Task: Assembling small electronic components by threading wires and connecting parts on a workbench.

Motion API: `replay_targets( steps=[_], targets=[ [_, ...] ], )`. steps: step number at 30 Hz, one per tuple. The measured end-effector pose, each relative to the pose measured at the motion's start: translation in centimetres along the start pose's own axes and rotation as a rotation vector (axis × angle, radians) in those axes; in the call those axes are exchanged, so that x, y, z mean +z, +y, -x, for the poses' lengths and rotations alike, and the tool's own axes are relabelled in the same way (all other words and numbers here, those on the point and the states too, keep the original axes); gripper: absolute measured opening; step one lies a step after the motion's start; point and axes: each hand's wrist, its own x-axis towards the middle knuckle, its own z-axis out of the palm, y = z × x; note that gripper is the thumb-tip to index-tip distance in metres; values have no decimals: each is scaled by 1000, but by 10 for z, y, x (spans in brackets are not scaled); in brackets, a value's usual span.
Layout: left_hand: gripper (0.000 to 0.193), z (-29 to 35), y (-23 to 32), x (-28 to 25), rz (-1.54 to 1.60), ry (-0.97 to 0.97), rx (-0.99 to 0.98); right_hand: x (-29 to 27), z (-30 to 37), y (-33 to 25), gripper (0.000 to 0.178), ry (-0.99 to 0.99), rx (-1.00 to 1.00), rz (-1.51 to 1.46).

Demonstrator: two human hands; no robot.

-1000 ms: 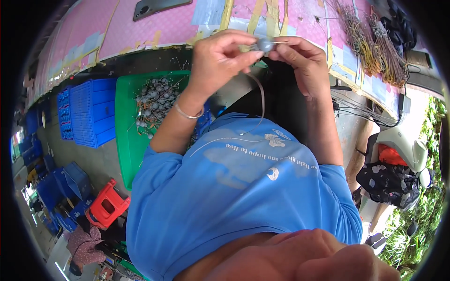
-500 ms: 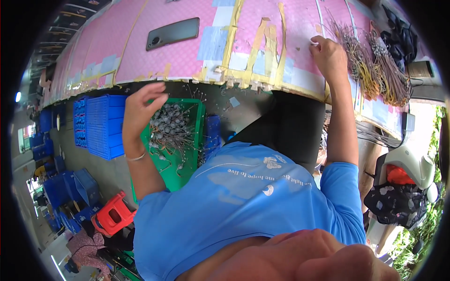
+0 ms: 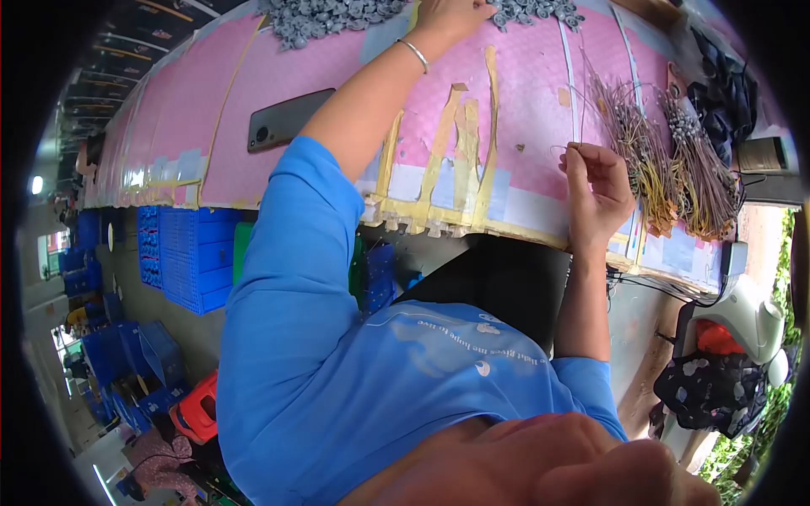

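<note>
My right hand is raised over the near edge of the pink-covered table, thumb and forefinger pinched on a thin wire. The wire stands up from the fingertips, and a small loop shows beside them. Far across the table reaches my left hand, its fingers bent down between two heaps of small grey parts. The grey parts at left form the wider heap; more grey parts lie right of the fingers. The picture's upper edge cuts off some of that hand, and what its fingers hold is hidden.
Bundles of wires lie right of my right hand. A phone rests on the pink table, partly behind my left arm. Blue crates stand below the table at left. A cable spool sits at the far right.
My left hand has gone from above the green tray to the grey parts at the table's far side. My right hand has drawn nearer, now pinching a wire. The view has tilted up.
</note>
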Motion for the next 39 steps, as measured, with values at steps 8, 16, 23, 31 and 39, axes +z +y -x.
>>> replay_targets(
  steps=[8, 16, 23, 31, 39],
  targets=[
    [21, 22, 7, -2, 116, 65, 159, -24, 5, 12, 21, -4, 483, -937],
    [30, 175, 31, -74, 1011, -212, -289, -17, 22, 1, 20, -100, 626, -1317],
    [33, 285, 82, -77, 1347, -159, -484, 23, 35, -15, 31, -275, 674, -756],
    [37, 315, 82, -91, 1407, -294, -460, -5, 24, -10, 35, -360, 696, -528],
    [33, 329, 87, -89, 1496, -384, -513, -24, 3, -7, 33, -104, 125, 661]
  ],
)
